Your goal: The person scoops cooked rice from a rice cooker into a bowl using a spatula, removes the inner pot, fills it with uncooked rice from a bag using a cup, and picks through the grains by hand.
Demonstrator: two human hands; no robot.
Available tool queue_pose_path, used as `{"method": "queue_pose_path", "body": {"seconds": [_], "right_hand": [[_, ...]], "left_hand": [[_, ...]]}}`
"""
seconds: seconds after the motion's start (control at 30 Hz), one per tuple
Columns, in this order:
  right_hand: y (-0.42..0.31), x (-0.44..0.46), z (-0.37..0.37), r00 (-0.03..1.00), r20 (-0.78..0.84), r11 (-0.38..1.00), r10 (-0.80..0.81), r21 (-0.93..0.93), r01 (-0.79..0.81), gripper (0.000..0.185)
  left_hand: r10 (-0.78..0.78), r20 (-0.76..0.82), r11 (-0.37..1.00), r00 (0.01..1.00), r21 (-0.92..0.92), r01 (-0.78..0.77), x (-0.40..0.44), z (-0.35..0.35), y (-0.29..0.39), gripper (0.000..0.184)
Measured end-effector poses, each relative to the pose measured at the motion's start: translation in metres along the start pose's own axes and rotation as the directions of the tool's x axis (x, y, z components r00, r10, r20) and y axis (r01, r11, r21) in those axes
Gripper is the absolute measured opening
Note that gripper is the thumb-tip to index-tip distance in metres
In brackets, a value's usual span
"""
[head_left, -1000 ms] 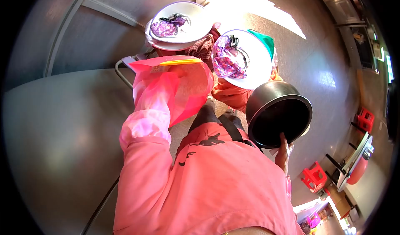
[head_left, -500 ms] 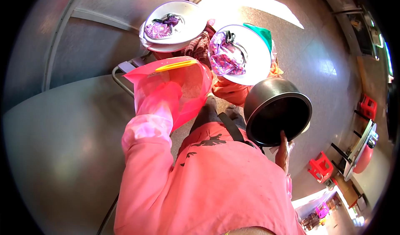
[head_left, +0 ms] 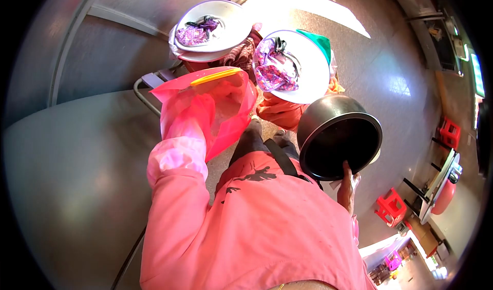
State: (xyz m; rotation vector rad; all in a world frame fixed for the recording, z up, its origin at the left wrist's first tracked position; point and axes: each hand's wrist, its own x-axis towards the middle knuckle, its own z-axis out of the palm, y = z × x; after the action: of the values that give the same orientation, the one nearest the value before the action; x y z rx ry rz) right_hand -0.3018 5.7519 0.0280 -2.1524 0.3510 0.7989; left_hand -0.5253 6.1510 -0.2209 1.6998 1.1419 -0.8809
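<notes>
My right hand [head_left: 348, 184] holds a dark round cooking pot [head_left: 321, 123] by its near rim, the thumb inside and the rest of the fingers mostly hidden. The pot is tilted with its dark mouth towards me. My left forearm, in a pink sleeve with a gathered cuff [head_left: 177, 156], reaches into a translucent red plastic bag [head_left: 233, 120]. The bag covers my left hand, so its fingers do not show. A curved yellow strip [head_left: 215, 77] lies along the bag's far opening.
Two white basins, a left one [head_left: 233, 20] and a right one [head_left: 313, 77], hold purple patterned cloths. Orange cloth [head_left: 282, 110] hangs below the right basin. At left stands a grey surface [head_left: 77, 161]; red stools [head_left: 391, 208] stand at right.
The whole view has shifted slightly, moving the basins and pot a little to the left. Otherwise, the right hand keeps its hold on the pot and the left arm stays in the bag.
</notes>
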Motion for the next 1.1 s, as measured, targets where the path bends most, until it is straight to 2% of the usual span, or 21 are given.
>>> {"method": "queue_pose_path", "body": {"seconds": [0.13,0.27,0.4,0.47,0.6,0.63,0.67,0.77,0.9,1.0,1.1], "right_hand": [[0.001,0.008,0.000,0.994,-0.002,0.994,-0.107,0.011,0.107,0.066],[0.009,0.028,-0.003,0.983,0.024,0.978,-0.184,0.105,0.181,0.057],[0.013,0.042,-0.007,0.966,0.056,0.960,-0.253,0.137,0.244,0.047],[0.010,0.044,-0.005,0.949,0.083,0.938,-0.305,0.196,0.285,0.035],[0.008,0.061,-0.010,0.934,0.171,0.949,-0.312,0.100,0.299,0.039],[0.004,0.062,-0.011,0.921,0.211,0.945,-0.328,0.076,0.319,0.037],[0.001,0.064,-0.013,0.906,0.251,0.939,-0.342,0.053,0.340,0.035],[-0.004,0.076,-0.017,0.843,0.350,0.907,-0.408,0.054,0.417,0.034],[-0.017,0.077,-0.013,0.793,0.387,0.874,-0.470,0.078,0.479,0.032],[-0.028,0.080,-0.012,0.781,0.420,0.845,-0.463,-0.055,0.531,0.033],[-0.036,0.079,-0.008,0.751,0.478,0.842,-0.456,-0.042,0.538,0.035]], "left_hand": [[0.043,-0.004,0.928,0.999,-0.371,-0.041,-0.020,-0.023,0.012,0.026],[0.120,-0.001,0.659,0.993,-0.748,-0.081,-0.065,-0.048,0.024,0.027],[0.215,-0.027,0.374,0.976,-0.921,-0.108,-0.119,-0.060,0.035,0.027],[0.265,-0.044,0.238,0.963,-0.965,-0.109,-0.152,-0.064,0.044,0.027],[0.326,-0.085,0.069,0.942,-0.991,-0.113,-0.206,-0.061,0.051,0.028],[0.324,-0.102,0.055,0.941,-0.991,-0.126,-0.211,-0.057,0.048,0.028],[0.308,-0.149,0.188,0.939,-0.958,-0.214,-0.188,-0.060,0.023,0.031],[0.321,-0.204,0.192,0.925,-0.942,-0.274,-0.201,-0.059,0.017,0.030],[0.323,-0.278,0.093,0.905,-0.942,-0.322,-0.229,-0.058,0.025,0.035],[0.350,-0.327,0.067,0.878,-0.926,-0.372,-0.243,-0.061,0.026,0.038],[0.362,-0.355,0.042,0.862,-0.918,-0.395,-0.250,-0.062,0.021,0.041]]}}
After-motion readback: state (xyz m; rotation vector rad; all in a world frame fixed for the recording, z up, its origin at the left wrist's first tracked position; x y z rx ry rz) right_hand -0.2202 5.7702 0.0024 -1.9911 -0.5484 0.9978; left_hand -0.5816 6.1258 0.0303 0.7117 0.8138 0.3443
